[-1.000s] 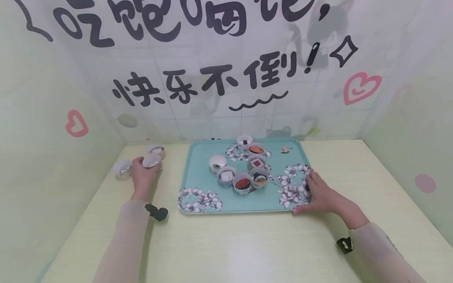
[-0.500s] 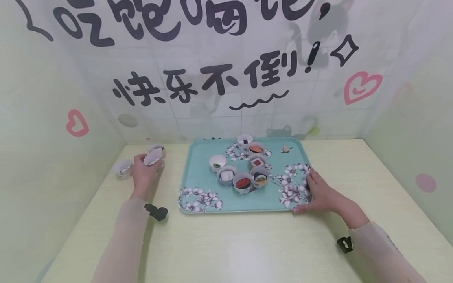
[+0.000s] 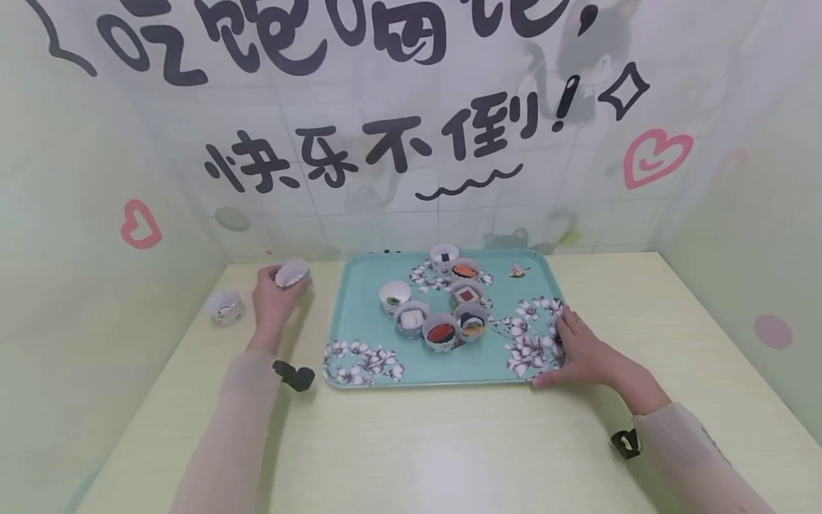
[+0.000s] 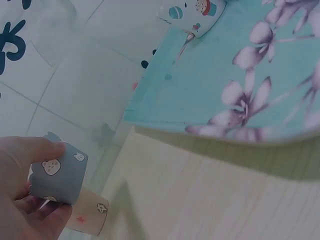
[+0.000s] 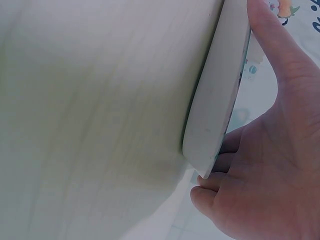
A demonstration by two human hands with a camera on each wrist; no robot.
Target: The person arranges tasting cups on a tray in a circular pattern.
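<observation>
In the head view my left hand (image 3: 272,303) holds a small cup (image 3: 293,273) at the back left, left of the tray. Seen from the left wrist, that cup (image 4: 60,175) is grey-blue with printed bear faces, pinched between thumb and fingers; a beige cup (image 4: 90,212) shows just behind it. My right hand (image 3: 587,357) holds the front right corner of the turquoise floral tray (image 3: 359,321), thumb on the front rim, fingers along the right rim. From the right wrist, the fingers bend round the tray's corner.
Several small cups with sushi-like pieces inside, among them an orange-topped one (image 3: 440,333), stand on the tray. A white cup (image 3: 394,296) is at their left. Another cup (image 3: 226,308) stands far left on the table. A printed wall (image 3: 398,221) closes off the back.
My left hand, holding its cup, has moved right and further back, and the cup now overlaps the one behind it. My right hand and the tray have stayed put.
</observation>
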